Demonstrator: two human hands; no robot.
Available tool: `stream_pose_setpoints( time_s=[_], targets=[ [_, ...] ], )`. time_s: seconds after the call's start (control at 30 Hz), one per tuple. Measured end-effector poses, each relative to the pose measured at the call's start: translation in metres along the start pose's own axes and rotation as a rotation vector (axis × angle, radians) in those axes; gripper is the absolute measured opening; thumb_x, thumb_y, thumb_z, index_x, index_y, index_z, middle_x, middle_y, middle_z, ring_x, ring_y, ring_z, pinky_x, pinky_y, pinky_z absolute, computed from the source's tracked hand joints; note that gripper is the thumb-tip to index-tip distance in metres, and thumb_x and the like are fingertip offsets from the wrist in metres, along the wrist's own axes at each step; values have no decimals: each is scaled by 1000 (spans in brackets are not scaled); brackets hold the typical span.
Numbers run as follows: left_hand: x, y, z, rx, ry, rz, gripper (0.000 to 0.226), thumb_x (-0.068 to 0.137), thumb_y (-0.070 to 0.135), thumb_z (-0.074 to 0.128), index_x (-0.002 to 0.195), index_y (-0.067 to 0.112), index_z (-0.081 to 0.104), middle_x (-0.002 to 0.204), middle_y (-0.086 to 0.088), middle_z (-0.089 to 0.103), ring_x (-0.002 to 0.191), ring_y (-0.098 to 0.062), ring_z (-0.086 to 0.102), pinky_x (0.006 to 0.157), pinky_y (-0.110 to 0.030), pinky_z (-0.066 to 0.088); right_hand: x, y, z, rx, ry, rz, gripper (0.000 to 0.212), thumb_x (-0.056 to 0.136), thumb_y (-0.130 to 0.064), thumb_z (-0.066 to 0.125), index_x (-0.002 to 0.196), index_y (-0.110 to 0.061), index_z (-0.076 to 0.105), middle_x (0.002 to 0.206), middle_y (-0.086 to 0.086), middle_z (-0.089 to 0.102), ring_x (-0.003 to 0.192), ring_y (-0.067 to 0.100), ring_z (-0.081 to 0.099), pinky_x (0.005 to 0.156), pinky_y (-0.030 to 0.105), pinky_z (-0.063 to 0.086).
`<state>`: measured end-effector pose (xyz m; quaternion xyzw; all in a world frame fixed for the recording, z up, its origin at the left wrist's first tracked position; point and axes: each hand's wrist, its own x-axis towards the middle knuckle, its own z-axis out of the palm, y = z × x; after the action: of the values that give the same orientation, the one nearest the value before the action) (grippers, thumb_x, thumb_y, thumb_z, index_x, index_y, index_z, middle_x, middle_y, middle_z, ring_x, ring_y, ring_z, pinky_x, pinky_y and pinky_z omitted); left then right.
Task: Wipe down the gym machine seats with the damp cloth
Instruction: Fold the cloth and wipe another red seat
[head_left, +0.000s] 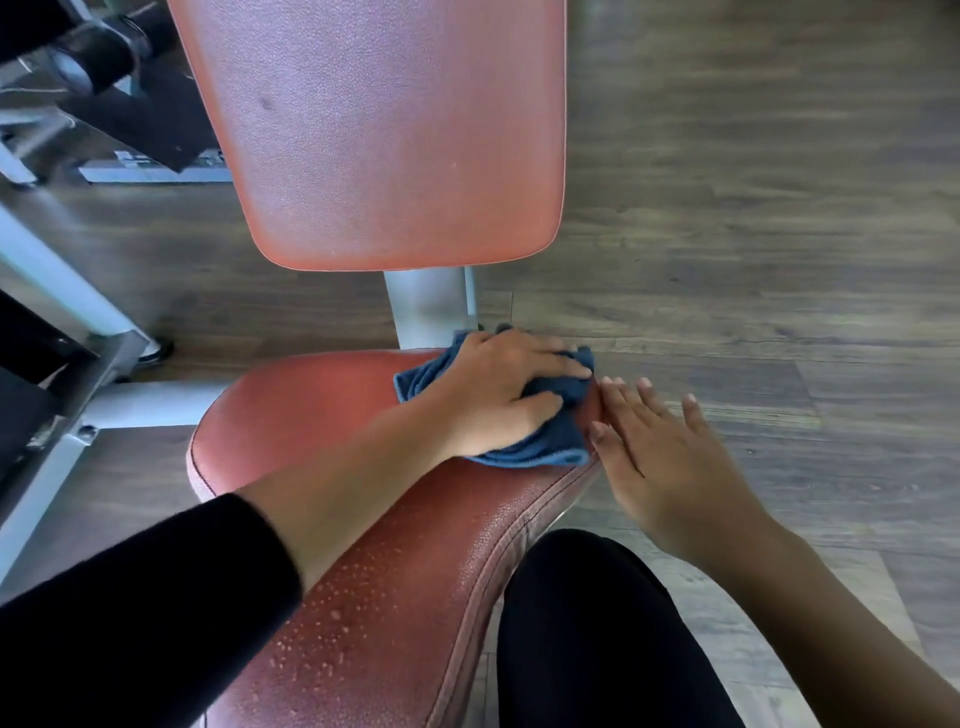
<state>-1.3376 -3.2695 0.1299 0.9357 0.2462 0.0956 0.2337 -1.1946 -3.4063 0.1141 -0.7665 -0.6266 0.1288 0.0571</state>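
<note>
A red padded seat (311, 410) fills the lower middle, with water droplets on its near part. Its red backrest (384, 130) stands behind it on a grey post (426, 306). A crumpled blue cloth (550, 441) lies on the seat's far right corner. My left hand (498, 389) reaches across the seat and presses down on the cloth, fingers curled over it. My right hand (660, 457) is flat and open just right of the seat, its fingertips at the seat's right edge, holding nothing.
Grey metal frame bars (57, 291) and black machine parts (104, 57) stand at the left. Wood-look floor (753, 208) spreads to the right. My black-clad leg (597, 634) is close against the seat's near right side.
</note>
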Motion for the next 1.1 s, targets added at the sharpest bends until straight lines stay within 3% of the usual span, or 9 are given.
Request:
stream_pose_setpoints(
  time_s=[0.13,0.3,0.37,0.5,0.63,0.73,0.83,1.0,1.1],
  targets=[
    [-35,-17,-14,-59,-33,153,49,78,36,46,123,26,64,137,8,53,127,-11,45,108,-38,30,-1,-1,-2,-31,-15,2,91,71,-52,-21,151,-16,1,159,-3,8,147,13,-3,118,40,-5],
    [-5,-29,-13,3,52,-117,53,74,38,44,122,30,63,137,2,54,128,-18,46,108,-44,30,-2,0,-6,-73,-44,-2,92,68,-50,-23,151,-16,-2,160,-5,5,146,12,-5,117,40,-7],
    [10,-13,-5,39,46,-138,54,73,34,44,123,31,63,138,5,53,130,-17,44,109,-46,28,-4,0,-7,-73,-59,4,93,67,-50,-24,151,-18,-2,160,-6,4,146,11,-7,116,40,-8],
    [-17,0,-2,-38,-6,60,51,77,38,45,124,31,61,139,12,50,128,-10,43,106,-50,28,-9,3,-5,-97,-85,1,92,68,-50,-25,151,-20,-2,160,-7,2,146,11,-8,118,42,-7],
    [-52,-21,-20,-55,-34,139,48,79,36,47,124,28,62,138,9,52,129,-8,43,110,-35,28,-8,4,-5,-70,-77,-7,89,70,-53,-24,151,-22,-3,159,-8,2,145,10,-8,118,41,-7],
    [-42,-38,-23,-12,51,-1,52,74,40,43,119,27,66,133,4,57,123,-15,51,105,-40,36,-7,2,-7,-12,-47,-7,86,74,-57,-19,151,-23,-3,159,-8,3,145,9,-7,117,39,-7],
    [-28,-23,-14,80,122,-193,58,70,46,37,119,32,65,134,8,55,126,-17,47,105,-48,33,-6,-2,-6,-2,-41,-27,86,74,-59,-17,151,-22,-4,159,-7,2,145,9,-7,118,37,-5],
    [-83,0,-21,4,22,23,47,79,40,45,123,35,61,138,15,50,129,-7,43,107,-49,30,-6,-2,-5,-6,-36,-33,87,74,-60,-15,151,-20,-3,159,-6,4,146,12,-4,119,37,-3],
    [-122,-18,-37,-44,65,64,42,81,31,52,120,27,66,133,12,55,126,-3,46,109,-30,30,-7,-4,-6,-13,-34,-39,87,75,-60,-15,151,-20,-2,159,-4,4,146,13,-3,117,36,-4]
  ],
)
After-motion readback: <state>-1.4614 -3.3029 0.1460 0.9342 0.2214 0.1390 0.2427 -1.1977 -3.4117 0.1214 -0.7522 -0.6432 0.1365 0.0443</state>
